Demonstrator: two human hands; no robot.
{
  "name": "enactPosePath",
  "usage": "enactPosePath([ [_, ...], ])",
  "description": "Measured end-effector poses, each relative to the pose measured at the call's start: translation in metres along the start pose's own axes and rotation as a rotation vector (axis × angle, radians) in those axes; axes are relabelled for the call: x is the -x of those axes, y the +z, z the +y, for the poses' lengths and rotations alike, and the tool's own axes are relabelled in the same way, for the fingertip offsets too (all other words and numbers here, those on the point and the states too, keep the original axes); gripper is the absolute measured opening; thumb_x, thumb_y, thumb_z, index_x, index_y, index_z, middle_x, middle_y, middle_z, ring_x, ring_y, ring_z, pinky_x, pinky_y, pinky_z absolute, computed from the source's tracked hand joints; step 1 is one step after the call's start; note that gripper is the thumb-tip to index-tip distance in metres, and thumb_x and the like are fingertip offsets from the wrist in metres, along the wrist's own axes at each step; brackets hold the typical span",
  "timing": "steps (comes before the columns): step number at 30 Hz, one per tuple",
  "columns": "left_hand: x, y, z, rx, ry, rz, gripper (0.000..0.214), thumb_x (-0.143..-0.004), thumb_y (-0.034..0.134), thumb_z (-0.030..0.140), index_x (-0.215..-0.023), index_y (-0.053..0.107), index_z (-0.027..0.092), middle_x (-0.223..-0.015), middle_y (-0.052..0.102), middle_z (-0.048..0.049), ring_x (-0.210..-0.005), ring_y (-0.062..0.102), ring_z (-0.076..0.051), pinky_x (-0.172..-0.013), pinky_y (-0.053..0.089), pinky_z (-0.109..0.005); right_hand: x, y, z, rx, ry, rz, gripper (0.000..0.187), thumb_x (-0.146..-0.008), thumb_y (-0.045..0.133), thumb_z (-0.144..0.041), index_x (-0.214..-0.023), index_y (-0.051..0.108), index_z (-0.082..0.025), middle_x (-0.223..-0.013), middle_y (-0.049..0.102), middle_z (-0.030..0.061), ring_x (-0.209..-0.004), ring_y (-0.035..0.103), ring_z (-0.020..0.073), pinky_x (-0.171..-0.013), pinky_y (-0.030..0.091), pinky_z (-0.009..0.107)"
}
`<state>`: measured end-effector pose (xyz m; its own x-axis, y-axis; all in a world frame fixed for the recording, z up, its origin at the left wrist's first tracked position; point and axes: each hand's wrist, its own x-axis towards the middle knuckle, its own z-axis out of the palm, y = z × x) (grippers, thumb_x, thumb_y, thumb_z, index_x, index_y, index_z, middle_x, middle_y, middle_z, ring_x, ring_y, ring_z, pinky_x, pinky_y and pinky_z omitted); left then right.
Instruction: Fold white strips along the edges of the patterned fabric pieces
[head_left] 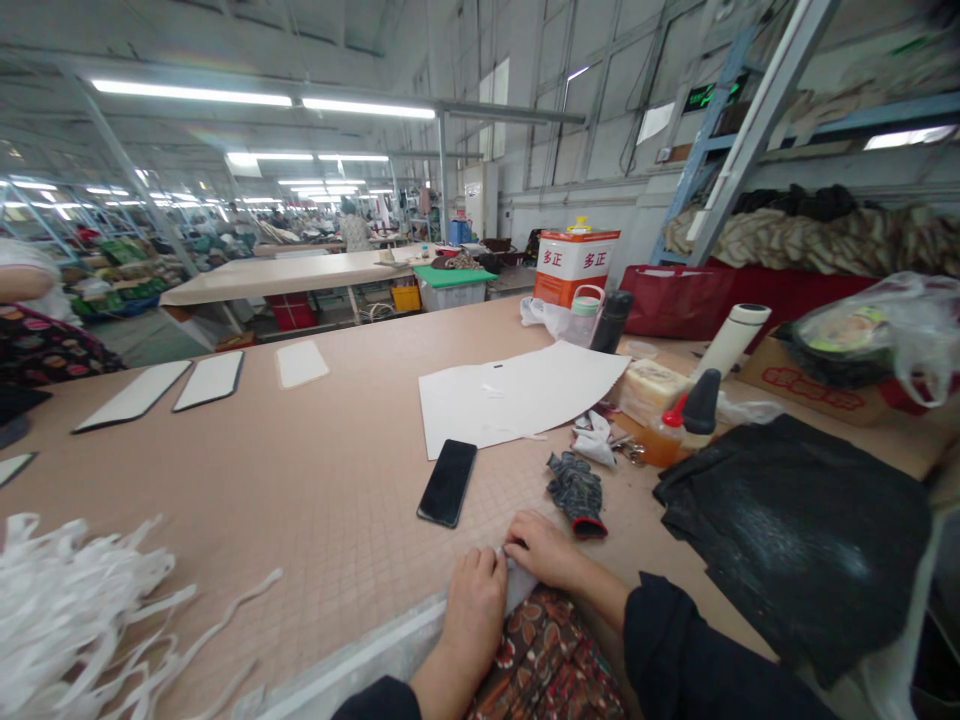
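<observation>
**Bench** (300, 500): tan, faintly gridded top, filling most of the lower frame.

**Black cloth** (795, 530): large, creased sheet, lower right, on the bench.

**White paper** (510, 400): broad sheet with a notched edge, centre of the frame.

**White strips** (67, 610): loose heap of narrow strips, lower left corner.

**Tin** (576, 265): red and white, square-sided, upper centre.

**Phone** (447, 483): black, lying flat, just below the white paper.

**Glove** (576, 490): dark, red cuff, right of the phone and near the right hand.

**Left hand** (472, 610): bare, closed, fingers curled down onto the pale cloth.

**Right hand** (544, 552): bare, black sleeve, fingers closed onto the same cloth from the other side. The exact pinch is hidden behind the fingers.

**Pale cloth** (519, 585): small piece between both hands, at the near edge of the bench, resting on patterned cloth (547, 655) in brown and red. Judged soft, thin and light, apt to fold or slip. Best taken by its exposed upper edge between fingertips and thumb.
</observation>
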<state>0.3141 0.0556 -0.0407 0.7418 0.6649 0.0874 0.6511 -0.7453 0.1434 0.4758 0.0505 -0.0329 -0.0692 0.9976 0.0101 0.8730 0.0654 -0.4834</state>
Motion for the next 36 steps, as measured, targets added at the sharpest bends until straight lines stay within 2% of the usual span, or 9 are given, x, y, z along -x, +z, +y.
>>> enactPosePath([
  [10,0.001,0.003,0.000,-0.046,0.041,0.016,0.031,-0.084,0.043,0.007,-0.113,0.052,0.012,-0.098,0.057,-0.0083,-0.087,0.050,-0.022,-0.074,0.045,-0.037,-0.011,0.000,-0.003,0.042,0.057,-0.060,0.010,-0.069,0.051,-0.014,-0.072,0.060,-0.017,-0.079,0.060,0.0036,-0.079,0.051,0.0164,-0.070,0.035,0.024],
  [15,0.000,0.001,0.001,-0.055,0.054,-0.017,0.031,-0.083,0.041,0.006,-0.112,0.052,0.011,-0.099,0.057,-0.0091,-0.087,0.050,-0.023,-0.075,0.045,-0.038,-0.013,0.003,-0.005,0.075,0.071,-0.078,0.011,-0.066,0.051,-0.012,-0.070,0.059,-0.016,-0.079,0.060,0.0049,-0.080,0.050,0.0176,-0.069,0.034,0.025],
  [20,-0.003,-0.003,0.002,-0.061,0.059,-0.057,0.031,-0.083,0.039,0.006,-0.110,0.054,0.011,-0.101,0.057,-0.0096,-0.088,0.051,-0.024,-0.075,0.044,-0.039,-0.018,0.002,-0.004,0.088,0.087,-0.112,0.012,-0.064,0.053,-0.011,-0.073,0.059,-0.016,-0.081,0.061,0.0059,-0.080,0.051,0.0181,-0.067,0.034,0.025],
  [25,-0.003,-0.002,0.002,-0.069,0.050,-0.045,0.032,-0.083,0.040,0.008,-0.113,0.052,0.012,-0.101,0.057,-0.0098,-0.087,0.051,-0.024,-0.074,0.044,-0.038,-0.024,0.001,-0.001,0.070,0.103,-0.145,0.011,-0.067,0.053,-0.014,-0.074,0.060,-0.016,-0.079,0.062,0.0049,-0.074,0.053,0.0165,-0.062,0.034,0.024],
  [32,-0.002,-0.001,0.001,-0.086,0.068,-0.045,0.033,-0.083,0.041,0.008,-0.115,0.051,0.012,-0.102,0.057,-0.0091,-0.089,0.051,-0.024,-0.077,0.044,-0.038,-0.024,0.006,0.000,0.043,0.118,-0.123,0.011,-0.068,0.053,-0.011,-0.075,0.059,-0.016,-0.083,0.062,0.0061,-0.081,0.053,0.0180,-0.068,0.033,0.025],
  [36,-0.002,-0.003,0.001,-0.078,0.065,-0.047,0.033,-0.084,0.039,0.008,-0.115,0.051,0.012,-0.103,0.057,-0.0091,-0.090,0.051,-0.024,-0.077,0.044,-0.038,-0.026,0.006,0.002,-0.004,0.154,-0.078,0.012,-0.068,0.051,-0.009,-0.075,0.058,-0.016,-0.079,0.061,0.0049,-0.075,0.053,0.0171,-0.063,0.034,0.024],
])
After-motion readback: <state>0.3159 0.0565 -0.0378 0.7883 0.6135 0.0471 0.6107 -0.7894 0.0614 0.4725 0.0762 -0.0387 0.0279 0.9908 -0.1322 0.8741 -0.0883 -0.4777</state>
